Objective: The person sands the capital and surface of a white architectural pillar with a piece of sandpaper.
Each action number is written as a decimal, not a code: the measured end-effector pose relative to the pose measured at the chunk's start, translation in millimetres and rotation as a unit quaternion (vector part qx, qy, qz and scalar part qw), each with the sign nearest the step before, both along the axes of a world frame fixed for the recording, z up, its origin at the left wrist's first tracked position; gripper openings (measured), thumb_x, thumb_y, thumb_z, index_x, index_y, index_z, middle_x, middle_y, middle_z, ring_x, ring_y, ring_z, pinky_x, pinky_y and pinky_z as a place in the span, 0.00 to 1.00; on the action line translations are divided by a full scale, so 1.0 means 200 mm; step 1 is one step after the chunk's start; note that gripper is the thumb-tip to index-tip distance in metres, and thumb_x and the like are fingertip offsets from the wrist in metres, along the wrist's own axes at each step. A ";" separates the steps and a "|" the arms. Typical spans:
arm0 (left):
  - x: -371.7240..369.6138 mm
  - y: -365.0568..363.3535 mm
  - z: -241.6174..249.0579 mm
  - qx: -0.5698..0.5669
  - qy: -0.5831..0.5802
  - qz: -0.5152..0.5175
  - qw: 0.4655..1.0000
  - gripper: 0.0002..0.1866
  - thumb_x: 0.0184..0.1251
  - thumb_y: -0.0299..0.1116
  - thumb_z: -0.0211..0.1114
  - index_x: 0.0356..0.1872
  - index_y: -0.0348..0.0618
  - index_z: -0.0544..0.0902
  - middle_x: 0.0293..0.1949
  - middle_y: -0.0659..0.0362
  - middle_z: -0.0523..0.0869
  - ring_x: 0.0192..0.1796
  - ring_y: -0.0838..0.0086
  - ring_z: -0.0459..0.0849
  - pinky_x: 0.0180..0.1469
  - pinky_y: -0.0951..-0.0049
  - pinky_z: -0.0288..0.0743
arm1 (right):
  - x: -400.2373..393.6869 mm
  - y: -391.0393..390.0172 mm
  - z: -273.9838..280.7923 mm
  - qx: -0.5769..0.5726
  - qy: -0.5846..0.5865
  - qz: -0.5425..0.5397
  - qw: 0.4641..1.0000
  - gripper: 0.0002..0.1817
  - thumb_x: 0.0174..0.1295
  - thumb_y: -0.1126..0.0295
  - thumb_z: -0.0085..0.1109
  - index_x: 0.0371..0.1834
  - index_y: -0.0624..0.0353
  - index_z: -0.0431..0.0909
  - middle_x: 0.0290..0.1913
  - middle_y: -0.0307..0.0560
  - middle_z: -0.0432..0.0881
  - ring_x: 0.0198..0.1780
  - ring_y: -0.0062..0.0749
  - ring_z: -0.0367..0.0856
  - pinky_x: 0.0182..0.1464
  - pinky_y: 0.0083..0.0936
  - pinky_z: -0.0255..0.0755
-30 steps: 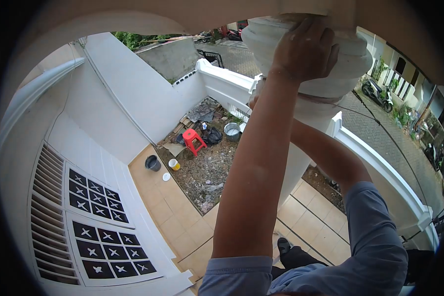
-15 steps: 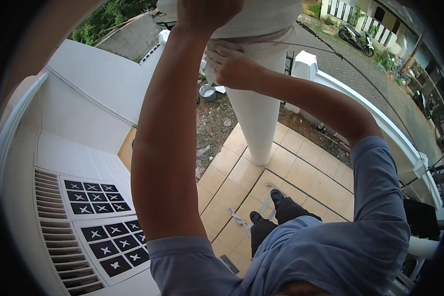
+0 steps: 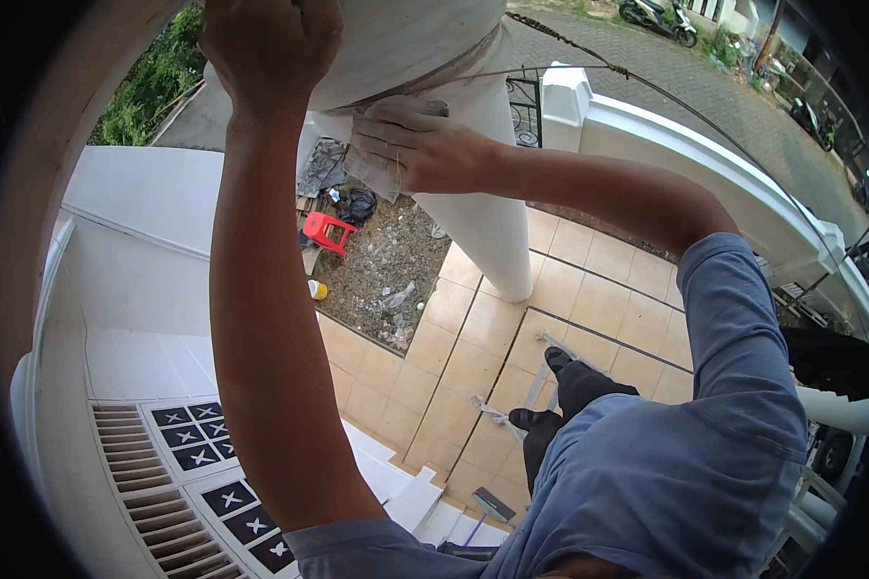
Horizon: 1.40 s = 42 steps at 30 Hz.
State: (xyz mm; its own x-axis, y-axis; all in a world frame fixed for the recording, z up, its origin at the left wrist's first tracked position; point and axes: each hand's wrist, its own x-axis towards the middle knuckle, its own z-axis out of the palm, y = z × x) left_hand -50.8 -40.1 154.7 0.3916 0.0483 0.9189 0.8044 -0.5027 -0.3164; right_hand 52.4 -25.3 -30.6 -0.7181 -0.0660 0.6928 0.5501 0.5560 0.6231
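A round white column rises in front of me, flaring out near its top, with a rough grey-brown band under the flare. My right hand lies just below that band, its fingers pressing a thin pale sheet to the column; the sheet looks like dusty sandpaper. Whitish dust coats those fingers. At the top edge of the view, my left hand is raised beside the flared part with its fingers curled. Its fingertips are hidden, so I cannot make out what it grips.
My shoes rest on a narrow stepladder above the tiled floor. A thin cable runs from the column. Below are a red stool, a yellow-and-white pot and a floor brush. A white wall borders the street.
The view has swung, so both arms and the column appear farther left. My right hand has shifted on the column, with its fingers flatter. The red stool has come into sight.
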 end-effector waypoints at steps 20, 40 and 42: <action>-0.06 0.07 0.00 0.024 0.032 0.029 0.999 0.09 0.67 0.34 0.57 0.33 0.39 0.79 0.37 0.49 0.82 0.40 0.52 0.83 0.44 0.57 0.79 | -0.48 0.01 0.16 -0.179 -0.259 -0.199 0.928 0.14 0.60 0.60 0.60 0.46 0.46 0.89 0.48 0.39 0.88 0.55 0.38 0.81 0.62 0.48 0.63; -0.23 0.21 0.05 0.090 0.065 0.133 0.985 0.23 0.72 0.49 0.50 0.25 0.46 0.84 0.25 0.51 0.86 0.27 0.50 0.85 0.29 0.57 0.77 | -0.33 -0.01 -0.27 -0.052 -0.100 -0.208 0.972 0.10 0.58 0.62 0.57 0.35 0.48 0.87 0.53 0.40 0.86 0.69 0.26 0.73 0.63 0.24 0.63; -0.26 0.24 0.07 0.087 0.090 0.123 0.984 0.23 0.72 0.50 0.49 0.26 0.47 0.85 0.24 0.51 0.86 0.28 0.50 0.85 0.30 0.56 0.77 | -0.39 0.05 -0.33 -0.051 -0.092 -0.208 0.972 0.09 0.58 0.62 0.57 0.31 0.49 0.85 0.50 0.40 0.87 0.67 0.27 0.74 0.65 0.25 0.63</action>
State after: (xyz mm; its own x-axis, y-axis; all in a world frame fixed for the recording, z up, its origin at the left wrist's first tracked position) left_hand -102.4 8.5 168.5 0.5447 0.0090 0.8386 0.8182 -0.2252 -0.5291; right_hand -25.4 -14.7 -95.8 -0.7808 0.3191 0.5371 0.6245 0.3743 0.6855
